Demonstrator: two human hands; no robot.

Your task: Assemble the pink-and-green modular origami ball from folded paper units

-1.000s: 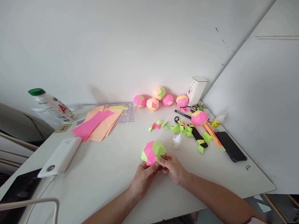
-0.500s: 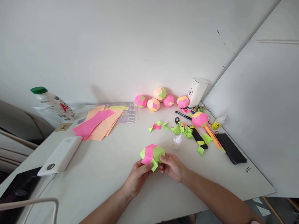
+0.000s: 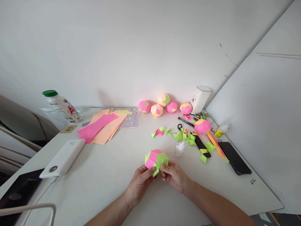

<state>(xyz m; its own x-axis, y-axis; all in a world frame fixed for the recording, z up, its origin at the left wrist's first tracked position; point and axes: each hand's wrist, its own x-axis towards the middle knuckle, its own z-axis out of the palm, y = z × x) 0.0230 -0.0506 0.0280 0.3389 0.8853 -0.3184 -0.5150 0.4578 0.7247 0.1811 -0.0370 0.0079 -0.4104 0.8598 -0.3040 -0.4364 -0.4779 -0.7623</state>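
Observation:
A pink and green faceted paper ball [image 3: 156,158] is held between my two hands above the white table. My left hand [image 3: 140,180] grips its lower left side, thumb on a green flap near the bottom. On the right, my right hand [image 3: 175,175] pinches the green side of the ball with thumb and fingers. The fingers behind and beneath the ball are partly hidden. Just beyond my right hand stands a small white glue bottle [image 3: 180,149]. Behind it lie folded green paper pieces [image 3: 185,137], with a few green and pink ones [image 3: 160,131] further left.
Several finished paper balls [image 3: 156,110] sit by the wall, and another ball [image 3: 203,126] lies nearer on the right. A phone [image 3: 235,157], a yellow-labelled bottle [image 3: 221,131] and a cutter [image 3: 201,145] are right. Paper sheets [image 3: 110,125], a power bank [image 3: 64,158] and a drink bottle [image 3: 63,106] are left.
The view has shifted slightly, so everything sits a little lower and further right. The ball has turned slightly in my hands, and both hands still hold it.

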